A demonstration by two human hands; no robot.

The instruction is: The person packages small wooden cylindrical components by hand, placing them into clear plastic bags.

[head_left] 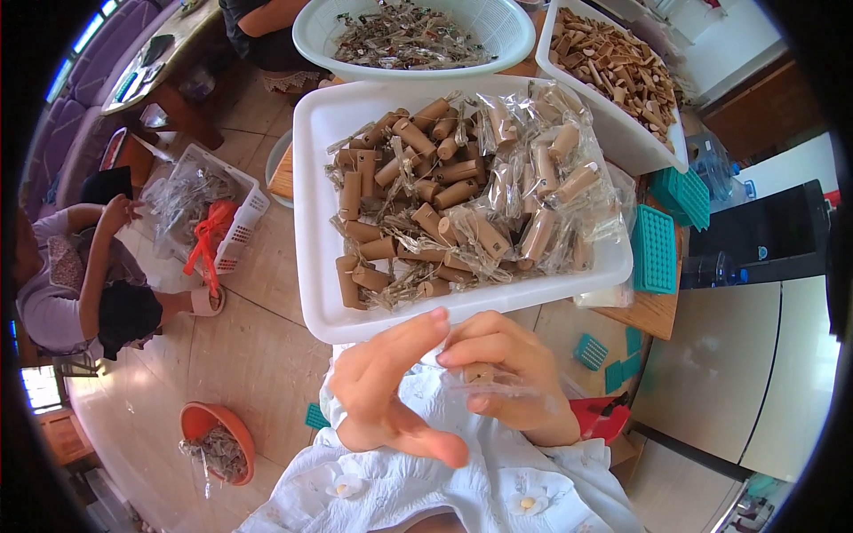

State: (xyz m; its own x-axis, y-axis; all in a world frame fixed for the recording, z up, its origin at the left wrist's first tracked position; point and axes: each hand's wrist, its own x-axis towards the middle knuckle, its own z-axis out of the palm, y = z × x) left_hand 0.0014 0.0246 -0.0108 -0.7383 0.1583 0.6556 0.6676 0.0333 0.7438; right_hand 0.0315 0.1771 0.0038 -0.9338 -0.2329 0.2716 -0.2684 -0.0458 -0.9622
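My right hand is closed on a tan cork stopper in a small clear plastic bag, held above my lap. Close beside it, my left hand has its thumb and index finger spread wide; nothing shows between them. Just beyond both hands is a white plastic tub. Heaped inside it are loose tan cork stoppers with thin clear wire bundles. On the tub's right side lie several bagged cork stoppers.
Behind the tub stand a pale green basket of wire bundles and a white bin of tan pieces. Teal trays sit at right. On the floor are a white crate and an orange basin. Another person sits at left.
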